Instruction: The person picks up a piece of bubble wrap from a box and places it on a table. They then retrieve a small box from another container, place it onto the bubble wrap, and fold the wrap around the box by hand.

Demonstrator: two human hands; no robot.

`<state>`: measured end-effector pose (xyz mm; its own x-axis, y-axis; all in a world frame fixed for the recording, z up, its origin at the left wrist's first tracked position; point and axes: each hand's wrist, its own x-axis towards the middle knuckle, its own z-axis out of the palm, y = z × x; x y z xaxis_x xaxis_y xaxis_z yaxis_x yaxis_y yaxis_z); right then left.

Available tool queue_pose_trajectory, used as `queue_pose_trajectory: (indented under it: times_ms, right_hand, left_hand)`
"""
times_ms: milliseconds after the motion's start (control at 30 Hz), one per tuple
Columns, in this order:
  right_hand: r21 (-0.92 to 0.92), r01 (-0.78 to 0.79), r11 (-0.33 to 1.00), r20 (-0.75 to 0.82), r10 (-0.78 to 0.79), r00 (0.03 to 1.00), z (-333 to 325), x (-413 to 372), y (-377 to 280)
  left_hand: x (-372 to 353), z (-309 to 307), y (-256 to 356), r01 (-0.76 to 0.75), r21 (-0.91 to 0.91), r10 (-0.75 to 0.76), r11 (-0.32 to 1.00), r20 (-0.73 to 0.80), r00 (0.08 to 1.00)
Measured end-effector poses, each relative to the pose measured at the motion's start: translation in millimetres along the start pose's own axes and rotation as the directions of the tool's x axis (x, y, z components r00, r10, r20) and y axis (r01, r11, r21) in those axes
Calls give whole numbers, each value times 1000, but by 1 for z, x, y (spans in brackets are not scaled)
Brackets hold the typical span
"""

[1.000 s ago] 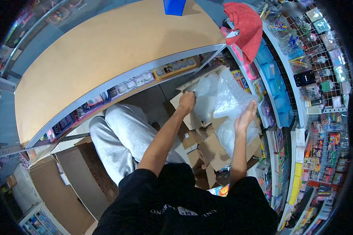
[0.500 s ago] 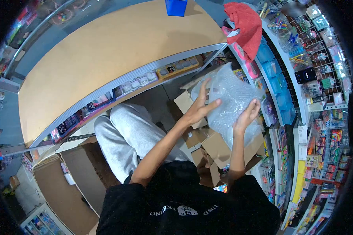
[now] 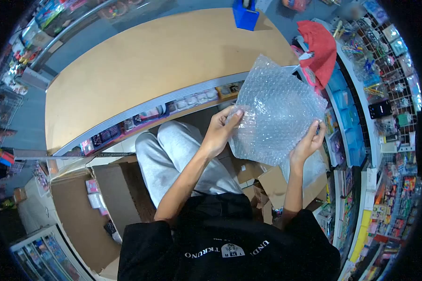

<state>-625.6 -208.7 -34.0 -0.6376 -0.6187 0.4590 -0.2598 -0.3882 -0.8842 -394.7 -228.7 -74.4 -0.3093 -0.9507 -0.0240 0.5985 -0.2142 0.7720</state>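
A sheet of clear bubble wrap is stretched between my two hands, in front of the counter's right end. My left hand pinches its left edge, thumb on top. At the lower right edge, my right hand grips it with curled fingers. Below the sheet, an opened cardboard box stands near my right forearm, and more clear plastic lies over it.
A curved wooden counter spans the front, with a blue holder on top. A red cloth hangs at its right end. Goods racks line the right side. A large cardboard box stands at left.
The bubble wrap has been raised and spread flatter towards the counter. My left hand, with fingers spread before, has closed on its left edge. The view has shifted left.
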Motion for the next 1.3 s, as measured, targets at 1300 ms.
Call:
queue_pose_trajectory:
  times_ms: [1300]
  right_hand:
    - [-69, 46, 997, 987, 62, 150, 135, -10, -103]
  left_hand:
    - [-63, -20, 131, -445, 872, 387, 204, 345, 855]
